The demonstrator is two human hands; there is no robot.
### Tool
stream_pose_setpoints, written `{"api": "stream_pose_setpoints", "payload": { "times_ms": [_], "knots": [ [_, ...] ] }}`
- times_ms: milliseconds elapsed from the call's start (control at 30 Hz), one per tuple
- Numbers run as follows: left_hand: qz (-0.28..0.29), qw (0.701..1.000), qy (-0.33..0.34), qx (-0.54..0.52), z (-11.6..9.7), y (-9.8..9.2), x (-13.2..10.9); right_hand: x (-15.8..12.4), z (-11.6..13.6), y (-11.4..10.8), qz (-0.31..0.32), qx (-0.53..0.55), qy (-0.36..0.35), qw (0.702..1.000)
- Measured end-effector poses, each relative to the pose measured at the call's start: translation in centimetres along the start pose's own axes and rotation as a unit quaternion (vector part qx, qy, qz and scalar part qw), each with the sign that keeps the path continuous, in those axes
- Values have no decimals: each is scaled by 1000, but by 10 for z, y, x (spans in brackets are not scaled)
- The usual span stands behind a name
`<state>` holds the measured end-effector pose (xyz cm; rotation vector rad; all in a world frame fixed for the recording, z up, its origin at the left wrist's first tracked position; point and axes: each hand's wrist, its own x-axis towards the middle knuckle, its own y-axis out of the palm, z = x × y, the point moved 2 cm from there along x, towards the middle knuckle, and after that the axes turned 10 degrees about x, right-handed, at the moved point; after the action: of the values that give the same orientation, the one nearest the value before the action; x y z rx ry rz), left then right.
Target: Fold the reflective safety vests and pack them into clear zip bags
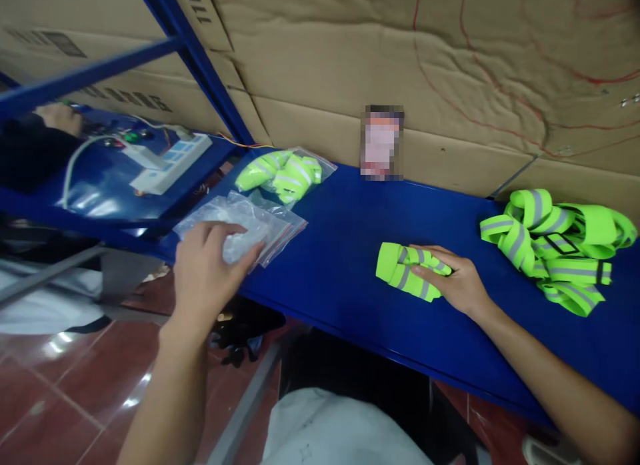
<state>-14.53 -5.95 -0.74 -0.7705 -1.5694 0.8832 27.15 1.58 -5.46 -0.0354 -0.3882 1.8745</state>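
Note:
My right hand [457, 278] grips a folded neon-yellow strap with grey reflective stripes [400, 271], held low over the blue table. On the left, my left hand [220, 251] rests on a stack of clear plastic zip bags [280, 228], its thumb and fingers apart. Just behind those bags lies a clear bag with rolled neon straps inside [295, 175]. A loose heap of neon straps with black buckles [555, 241] sits at the right of the table.
A blurred phone-like object [381, 143] leans against the cardboard wall [310, 111]. At the left, beyond a blue metal frame [215, 71], are a white power strip [173, 165] and another person's hand [63, 118].

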Motion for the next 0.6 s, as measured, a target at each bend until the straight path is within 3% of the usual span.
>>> {"api": "stream_pose_setpoints", "payload": {
  "times_ms": [100, 233, 333, 433, 600],
  "knots": [
    [54, 998, -30, -5, 28, 12, -24, 0, 0, 1, -4, 0, 5, 1000],
    [49, 992, -69, -97, 13, 14, -28, 0, 1, 2, -7, -4, -4, 1000],
    [87, 966, -89, -224, -19, 13, -22, -1, 6, 3, -4, 2, -24, 1000],
    [155, 932, -89, -315, -66, 20, -21, -5, 21, 6, 19, 28, -38, 999],
    [351, 803, -51, -479, -148, 39, -21, -19, 51, 17, 182, 111, -78, 974]
  ]
}}
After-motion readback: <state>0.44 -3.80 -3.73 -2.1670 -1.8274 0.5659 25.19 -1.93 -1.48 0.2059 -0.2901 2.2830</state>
